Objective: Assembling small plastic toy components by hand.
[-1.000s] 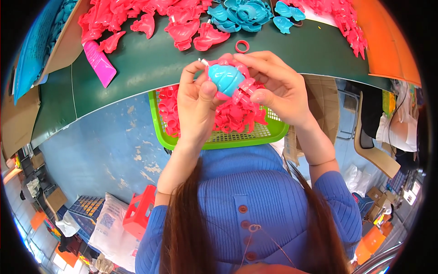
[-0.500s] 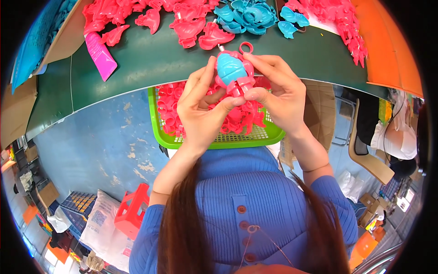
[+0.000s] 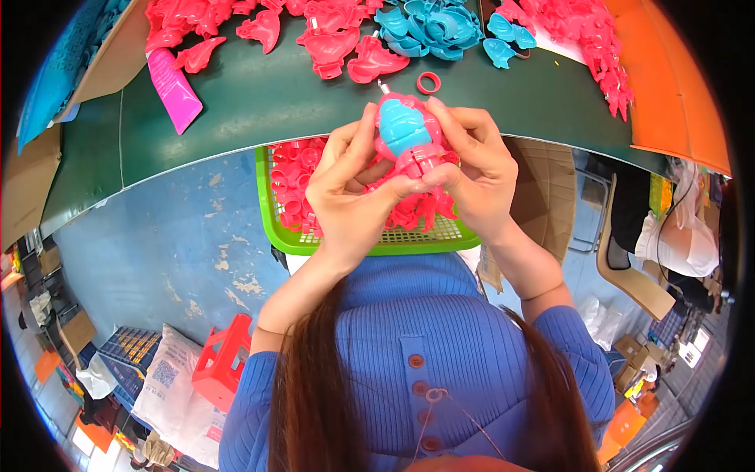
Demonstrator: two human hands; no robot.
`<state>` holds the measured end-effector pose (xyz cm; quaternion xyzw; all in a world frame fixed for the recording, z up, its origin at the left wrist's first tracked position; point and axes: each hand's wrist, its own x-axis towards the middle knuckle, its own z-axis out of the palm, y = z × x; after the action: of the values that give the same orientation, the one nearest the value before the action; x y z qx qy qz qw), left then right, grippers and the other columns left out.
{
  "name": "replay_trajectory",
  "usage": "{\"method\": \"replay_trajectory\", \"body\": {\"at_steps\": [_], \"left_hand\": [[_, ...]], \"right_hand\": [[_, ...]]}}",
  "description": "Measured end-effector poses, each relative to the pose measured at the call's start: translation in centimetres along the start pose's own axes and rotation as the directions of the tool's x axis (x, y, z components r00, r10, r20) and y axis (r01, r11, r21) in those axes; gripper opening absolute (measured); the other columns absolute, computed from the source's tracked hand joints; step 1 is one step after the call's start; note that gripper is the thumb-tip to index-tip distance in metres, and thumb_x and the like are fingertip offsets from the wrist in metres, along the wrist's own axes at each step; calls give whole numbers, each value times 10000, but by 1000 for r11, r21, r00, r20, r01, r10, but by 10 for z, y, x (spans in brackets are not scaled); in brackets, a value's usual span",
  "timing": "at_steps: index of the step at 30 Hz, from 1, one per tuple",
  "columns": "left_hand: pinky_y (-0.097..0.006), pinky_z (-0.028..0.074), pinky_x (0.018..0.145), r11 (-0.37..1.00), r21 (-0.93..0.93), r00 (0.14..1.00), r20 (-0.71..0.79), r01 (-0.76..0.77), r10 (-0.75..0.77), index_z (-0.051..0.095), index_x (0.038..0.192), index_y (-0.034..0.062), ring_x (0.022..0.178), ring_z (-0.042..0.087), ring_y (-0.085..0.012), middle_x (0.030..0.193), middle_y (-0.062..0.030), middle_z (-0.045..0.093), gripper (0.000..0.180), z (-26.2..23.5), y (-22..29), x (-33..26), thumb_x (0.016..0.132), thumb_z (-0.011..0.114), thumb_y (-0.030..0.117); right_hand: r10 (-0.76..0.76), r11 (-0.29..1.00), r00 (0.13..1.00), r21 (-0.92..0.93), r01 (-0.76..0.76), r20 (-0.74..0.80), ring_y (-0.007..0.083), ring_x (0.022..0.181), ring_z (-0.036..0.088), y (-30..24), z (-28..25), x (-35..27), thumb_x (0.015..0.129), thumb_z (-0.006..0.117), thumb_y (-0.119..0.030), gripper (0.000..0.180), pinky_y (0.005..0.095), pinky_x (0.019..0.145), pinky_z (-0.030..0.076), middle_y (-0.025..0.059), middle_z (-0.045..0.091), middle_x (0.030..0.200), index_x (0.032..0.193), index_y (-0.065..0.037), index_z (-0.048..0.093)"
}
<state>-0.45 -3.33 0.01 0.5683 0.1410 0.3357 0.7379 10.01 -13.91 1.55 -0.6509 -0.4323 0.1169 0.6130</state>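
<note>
Between my two hands is a small toy figure body of pink plastic with a turquoise front (image 3: 403, 128), held above the table's near edge. A thin metallic pin (image 3: 384, 87) sticks up from its top. My left hand (image 3: 344, 189) is closed on its left side, thumb at the lower pink part. On the other side my right hand (image 3: 481, 169) grips it with thumb and fingers, the thumb tip close to the left one. A pink ring (image 3: 429, 82) lies on the table just beyond my right fingers. The back of the toy is hidden.
Under the table edge stands a green basket (image 3: 271, 224) of pink parts. Farther back on the green table (image 3: 259, 98) lie pink shells (image 3: 330, 51), turquoise shells (image 3: 440, 31) and a magenta tube (image 3: 173, 90). An orange panel (image 3: 668, 79) bounds the right side.
Both hands have shifted slightly with the toy, and its pink lower halves now sit closer together. My right index finger has moved lower, away from the ring.
</note>
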Motion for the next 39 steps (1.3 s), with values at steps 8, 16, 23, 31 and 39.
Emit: {"method": "replay_trajectory", "body": {"at_steps": [8,16,23,31,39], "left_hand": [[-315,538,839,997,27,997,-40,-72,73,433,1271,-18,1034,523,-180,1167,-117,461,687,2,-9,-1,659,745,-30],[-340,540,846,991,50,982,-139,-124,130,435,1273,-12,1051,522,-211,1202,-123,432,684,9,-18,-2,654,706,-116],[-359,467,926,874,338,933,40,-348,357,474,1243,-22,1147,477,-291,1268,-167,391,725,3,-28,-3,601,806,25],[-323,431,908,987,-158,975,220,9,27,536,1137,-18,1060,521,-205,1111,-116,536,587,-15,-1,17,634,801,128],[-278,461,849,997,-71,995,104,12,-5,545,1125,-23,1009,536,-159,1050,-84,544,556,-7,-5,7,637,795,71]], "right_hand": [[80,997,997,5,-80,-20,160,999,478,-3,10,-4,827,634,-283,532,273,879,378,99,485,1108,1235,30,500],[0,999,1000,-42,0,5,220,1023,490,-5,17,-1,796,662,-187,568,318,867,407,150,478,1126,1295,-21,448],[73,997,993,-6,-74,-95,166,876,575,3,14,10,788,648,-56,525,275,775,463,122,553,1009,1269,-5,441],[160,934,982,306,-183,101,140,1016,494,-10,5,-9,847,610,-131,418,277,900,389,95,486,1103,1174,31,406],[157,968,986,188,-164,51,125,892,535,-2,8,-7,925,487,-214,269,257,769,437,103,539,1014,1077,0,432]]}}
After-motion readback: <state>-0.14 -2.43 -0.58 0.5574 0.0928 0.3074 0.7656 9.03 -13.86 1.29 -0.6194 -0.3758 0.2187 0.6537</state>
